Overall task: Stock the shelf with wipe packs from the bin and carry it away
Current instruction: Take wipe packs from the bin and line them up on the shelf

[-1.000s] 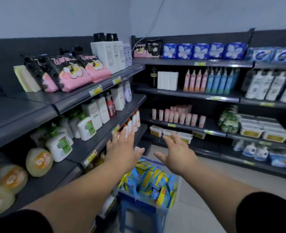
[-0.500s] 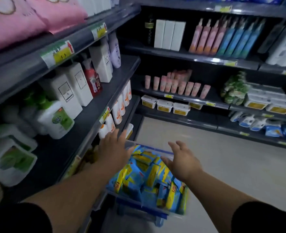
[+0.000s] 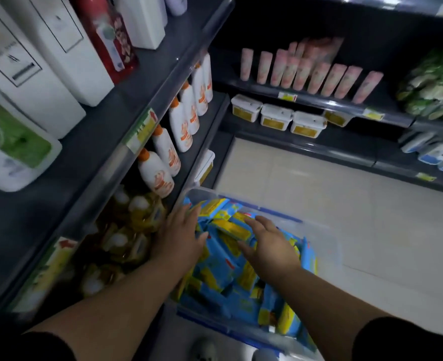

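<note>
Dim shop shelving [image 3: 105,121] is running up the left side and across the far end of a pale tiled floor [image 3: 319,191]. Nearest the camera, two black sleeves are giving way to bare forearms, both held out straight ahead and angled downward. The left hand [image 3: 181,235] is hovering palm down at the left edge of the bin [image 3: 327,246], fingers straight and together, thumb spread toward the right, gripping nothing. The right hand [image 3: 269,246] is hanging palm down over the middle of the bin, fingers splayed and relaxed, also holding nothing; whether either hand is touching the packs is unclear. Beneath them the clear, blue-rimmed bin is sitting beside the left shelving, piled with blue and yellow wipe packs [image 3: 225,272]. Just left of it, yellow packets [image 3: 126,230] are crowding a low shelf. Farther on, white bottles with orange caps [image 3: 163,149] are standing in a row, and white tubs [image 3: 277,117] and pink tubes [image 3: 316,74] are lining the far shelves.
</note>
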`<state>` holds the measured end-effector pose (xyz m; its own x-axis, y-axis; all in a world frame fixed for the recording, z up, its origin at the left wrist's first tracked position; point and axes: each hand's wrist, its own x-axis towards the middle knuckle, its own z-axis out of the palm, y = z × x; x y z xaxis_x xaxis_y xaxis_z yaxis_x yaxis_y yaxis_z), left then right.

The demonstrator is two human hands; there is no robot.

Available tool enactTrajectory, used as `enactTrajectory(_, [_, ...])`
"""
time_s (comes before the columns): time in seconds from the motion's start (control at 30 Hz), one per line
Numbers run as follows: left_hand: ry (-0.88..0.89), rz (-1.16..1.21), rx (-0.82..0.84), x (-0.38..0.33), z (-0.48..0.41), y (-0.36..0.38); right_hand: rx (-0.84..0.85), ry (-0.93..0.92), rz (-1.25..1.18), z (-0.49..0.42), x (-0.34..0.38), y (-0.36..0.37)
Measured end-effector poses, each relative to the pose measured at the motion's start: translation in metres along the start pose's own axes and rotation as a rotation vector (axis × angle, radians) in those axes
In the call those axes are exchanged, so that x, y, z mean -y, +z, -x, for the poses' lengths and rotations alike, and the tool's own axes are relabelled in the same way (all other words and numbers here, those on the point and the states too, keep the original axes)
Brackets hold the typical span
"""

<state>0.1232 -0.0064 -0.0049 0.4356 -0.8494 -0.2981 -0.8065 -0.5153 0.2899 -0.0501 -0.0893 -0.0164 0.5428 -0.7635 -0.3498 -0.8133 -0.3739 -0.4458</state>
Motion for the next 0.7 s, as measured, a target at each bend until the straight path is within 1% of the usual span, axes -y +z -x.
enactTrajectory(0.17, [0.065,0.034,-0.015,0.009,-0.035,0.029,-0.046,-0.116,0.031,-0.05,0.001,0.025])
enactTrajectory(0.3, [0.134,0.169,-0.044,0.017,-0.05,0.045,-0.057,-0.185,0.05,-0.079,-0.006,0.048])
enactTrajectory(0.4, [0.138,0.229,-0.065,0.023,-0.056,0.049,-0.086,-0.254,0.058,-0.092,-0.01,0.061])
enactTrajectory(0.43, [0.142,0.237,-0.071,0.024,-0.056,0.049,-0.108,-0.291,0.075,-0.095,-0.01,0.064])
enactTrajectory(0.47, [0.146,0.24,-0.083,0.024,-0.056,0.047,-0.165,-0.332,0.085,-0.097,-0.01,0.065])
enactTrajectory(0.5, [0.147,0.243,-0.099,0.023,-0.055,0.045,-0.227,-0.357,0.087,-0.097,-0.01,0.064])
enactTrajectory(0.57, [0.138,0.273,-0.147,0.02,-0.052,0.037,-0.297,-0.384,0.099,-0.091,-0.006,0.056])
enactTrajectory(0.63, [0.121,0.329,-0.217,0.016,-0.048,0.027,-0.334,-0.374,0.077,-0.082,-0.001,0.045])
enactTrajectory(0.7, [0.07,0.398,-0.307,0.011,-0.042,0.014,-0.392,-0.312,-0.03,-0.069,0.004,0.031])
